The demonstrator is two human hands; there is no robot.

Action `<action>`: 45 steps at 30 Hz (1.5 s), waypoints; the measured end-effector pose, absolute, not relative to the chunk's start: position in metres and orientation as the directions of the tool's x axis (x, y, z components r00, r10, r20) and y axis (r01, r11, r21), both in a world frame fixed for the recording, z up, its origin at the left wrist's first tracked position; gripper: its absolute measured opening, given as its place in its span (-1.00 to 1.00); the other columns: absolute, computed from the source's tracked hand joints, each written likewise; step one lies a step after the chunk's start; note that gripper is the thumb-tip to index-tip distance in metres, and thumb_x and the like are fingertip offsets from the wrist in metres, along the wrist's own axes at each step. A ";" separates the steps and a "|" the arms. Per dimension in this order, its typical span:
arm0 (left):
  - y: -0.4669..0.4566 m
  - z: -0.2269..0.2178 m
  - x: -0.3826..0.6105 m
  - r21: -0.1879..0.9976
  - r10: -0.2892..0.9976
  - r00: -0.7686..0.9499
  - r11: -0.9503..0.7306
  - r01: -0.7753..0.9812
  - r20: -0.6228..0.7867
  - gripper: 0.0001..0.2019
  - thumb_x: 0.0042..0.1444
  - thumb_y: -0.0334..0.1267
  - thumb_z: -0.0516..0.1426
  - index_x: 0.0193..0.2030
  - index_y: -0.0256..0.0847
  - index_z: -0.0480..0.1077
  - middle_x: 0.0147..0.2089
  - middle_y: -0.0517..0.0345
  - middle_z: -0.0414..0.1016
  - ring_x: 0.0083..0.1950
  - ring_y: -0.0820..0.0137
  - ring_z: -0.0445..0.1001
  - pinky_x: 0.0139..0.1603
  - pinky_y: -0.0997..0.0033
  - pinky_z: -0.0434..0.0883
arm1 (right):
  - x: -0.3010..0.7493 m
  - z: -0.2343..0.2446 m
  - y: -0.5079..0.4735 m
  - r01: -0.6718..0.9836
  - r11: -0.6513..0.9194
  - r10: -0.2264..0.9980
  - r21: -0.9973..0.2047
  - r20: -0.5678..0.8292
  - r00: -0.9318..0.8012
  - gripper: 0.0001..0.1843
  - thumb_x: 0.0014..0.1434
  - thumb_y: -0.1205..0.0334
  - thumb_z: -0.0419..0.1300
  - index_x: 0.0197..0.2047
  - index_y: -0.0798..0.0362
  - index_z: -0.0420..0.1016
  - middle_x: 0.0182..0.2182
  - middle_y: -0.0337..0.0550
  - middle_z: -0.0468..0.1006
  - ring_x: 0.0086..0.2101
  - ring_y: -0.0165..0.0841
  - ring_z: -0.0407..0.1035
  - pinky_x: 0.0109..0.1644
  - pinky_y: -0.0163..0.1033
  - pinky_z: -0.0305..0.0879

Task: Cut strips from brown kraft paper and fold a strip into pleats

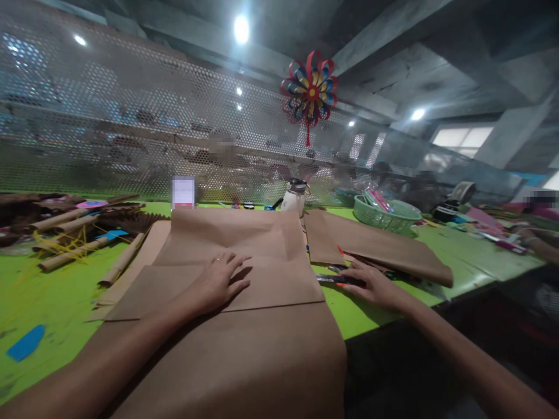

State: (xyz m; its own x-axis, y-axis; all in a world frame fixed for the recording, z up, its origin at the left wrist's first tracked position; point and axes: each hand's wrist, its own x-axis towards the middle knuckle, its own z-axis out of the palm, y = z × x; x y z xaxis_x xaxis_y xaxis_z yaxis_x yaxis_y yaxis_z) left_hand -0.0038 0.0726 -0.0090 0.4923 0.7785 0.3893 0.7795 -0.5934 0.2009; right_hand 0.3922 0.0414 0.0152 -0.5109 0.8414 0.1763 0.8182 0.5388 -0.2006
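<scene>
Wide sheets of brown kraft paper (279, 349) lie in front of me, with a folded-over flap on top and the near end hanging past the table edge. My left hand (222, 279) rests flat on the flap, fingers spread. Right of the paper, my right hand (367, 282) has its fingers and thumb around a dark cutting tool (329, 279) with a metal blade pointing left. Small orange parts show beside it; the fingers hide its rear end, so I cannot tell its exact kind.
More folded brown paper (379, 244) lies right, before a green basket (386, 215). A white jug (293, 198) and a lit screen (183, 192) stand behind. Paper rolls (72, 253) with yellow string and a blue scrap (26, 343) lie left. Another person's arm (539, 241) shows far right.
</scene>
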 end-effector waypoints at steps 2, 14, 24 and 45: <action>0.075 -0.011 -0.003 0.181 0.763 0.528 -0.618 0.765 0.374 -0.62 0.17 -0.03 -0.02 0.08 -0.04 0.31 -0.02 0.02 0.31 0.00 0.21 0.28 0.02 0.18 0.22 | 0.390 0.021 0.032 0.803 0.545 0.838 -0.240 0.128 -0.530 -0.61 0.21 0.00 0.02 0.00 -0.02 0.45 -0.25 -0.04 0.39 -0.21 -0.26 0.32 -0.12 -0.18 0.26; 0.078 -0.011 -0.003 0.129 0.743 0.584 -0.648 0.751 0.327 -0.62 0.22 -0.01 -0.09 0.01 0.00 0.42 0.01 0.02 0.34 0.03 0.22 0.26 0.07 0.15 0.17 | 0.396 0.017 0.018 0.799 0.535 0.842 -0.275 0.086 -0.533 -0.58 0.21 -0.02 0.01 0.03 -0.03 0.43 -0.29 -0.07 0.38 -0.27 -0.30 0.29 -0.15 -0.21 0.26; 0.081 -0.014 -0.003 0.124 0.731 0.591 -0.658 0.743 0.339 -0.61 0.21 0.01 -0.09 0.02 -0.01 0.41 0.01 0.03 0.35 0.04 0.23 0.26 0.08 0.17 0.18 | 0.400 0.015 0.015 0.732 0.606 0.788 -0.310 0.114 -0.605 -0.59 0.22 -0.01 0.01 0.03 -0.02 0.43 -0.26 -0.05 0.36 -0.22 -0.28 0.27 -0.09 -0.16 0.25; 0.080 -0.013 -0.001 0.132 0.747 0.570 -0.639 0.758 0.342 -0.62 0.20 0.00 -0.09 -0.01 0.00 0.44 0.00 0.05 0.37 0.00 0.25 0.30 0.06 0.19 0.20 | 0.406 0.012 0.006 0.714 0.600 0.786 -0.361 0.098 -0.611 -0.59 0.24 -0.01 -0.02 0.03 -0.02 0.43 -0.27 -0.07 0.36 -0.23 -0.30 0.27 -0.10 -0.18 0.24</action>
